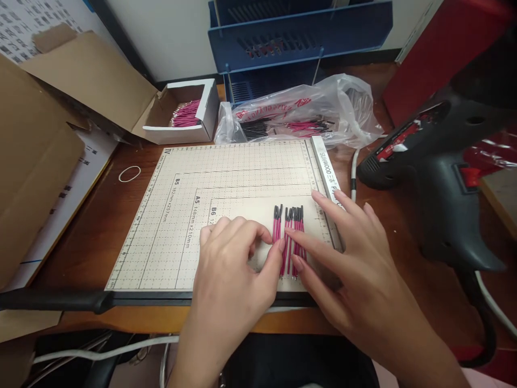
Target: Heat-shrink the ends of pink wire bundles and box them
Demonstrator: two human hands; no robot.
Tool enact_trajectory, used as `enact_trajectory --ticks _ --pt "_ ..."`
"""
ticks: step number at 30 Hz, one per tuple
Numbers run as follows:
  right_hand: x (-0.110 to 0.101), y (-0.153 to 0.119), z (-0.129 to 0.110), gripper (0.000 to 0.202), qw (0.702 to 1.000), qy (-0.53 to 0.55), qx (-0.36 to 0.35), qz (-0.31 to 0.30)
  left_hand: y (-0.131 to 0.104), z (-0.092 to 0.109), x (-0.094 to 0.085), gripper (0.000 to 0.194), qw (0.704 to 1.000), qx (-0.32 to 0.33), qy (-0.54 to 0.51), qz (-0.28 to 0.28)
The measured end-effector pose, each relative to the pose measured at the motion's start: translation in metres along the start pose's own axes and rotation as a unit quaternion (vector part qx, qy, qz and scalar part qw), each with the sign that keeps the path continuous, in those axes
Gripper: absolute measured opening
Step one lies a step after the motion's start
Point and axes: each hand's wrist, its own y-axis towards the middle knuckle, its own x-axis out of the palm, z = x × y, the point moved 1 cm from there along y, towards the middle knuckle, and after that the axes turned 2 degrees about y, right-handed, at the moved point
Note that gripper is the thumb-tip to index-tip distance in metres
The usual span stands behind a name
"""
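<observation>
Several short magenta wires with black ends [298, 221] lie side by side on the gridded board of a paper cutter [242, 167]. A small gap splits them into a left and a right group. My left hand [234, 264] is beside the left group, its thumb tip at the wires and its index finger curled with a gap to the thumb. My right hand [351, 253] reaches over from the right, fingers spread, with index finger and thumb tips at the right group. Part of the wires' lower length is hidden by my fingers.
A white box [210, 108] of magenta wires and a plastic bag [347, 102] of more wires stand behind the board. A heat gun [436, 161] is at the right. An open cardboard box [36, 134] and a rubber band [130, 173] are left. The cutter's handle [56, 300] runs along the front.
</observation>
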Motion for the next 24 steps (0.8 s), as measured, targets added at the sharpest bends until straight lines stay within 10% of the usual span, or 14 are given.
enact_trajectory --ticks 24 --pt "0.0009 -0.0016 0.0008 0.034 1.0 0.008 0.014 -0.021 0.0004 0.0006 0.0011 0.019 1.0 0.0 0.023 0.003"
